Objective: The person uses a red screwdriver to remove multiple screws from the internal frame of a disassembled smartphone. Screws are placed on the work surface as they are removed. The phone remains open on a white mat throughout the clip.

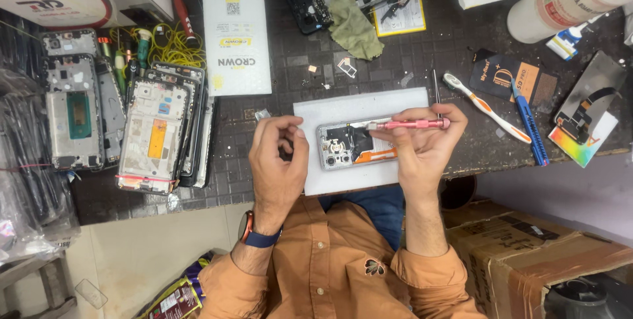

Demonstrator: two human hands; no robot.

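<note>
— What lay at the far left of the bench?

— A stack of stripped phone frames (155, 135), at about nine o'clock from the white mat (343, 102). Then came the left hand (277, 160), fingers curled loosely together at the mat's left edge and clamped on nothing I could make out; whether the fingertips touched the phone I couldn't tell.

— And the phone itself?

— The opened phone (349, 144) lay flat in the middle of the mat, back off, camera end towards the left hand. It looked light and stiff, but fragile inside, I'd say: best held by the metal side rails, never by the orange flex or the board.

— The other hand?

— The right hand (425, 151) was closed on a pink precision screwdriver (409, 124), lying across the phone's top edge. Out at three o'clock lay a toothbrush (484, 106) and a blue tool (529, 131).
</note>
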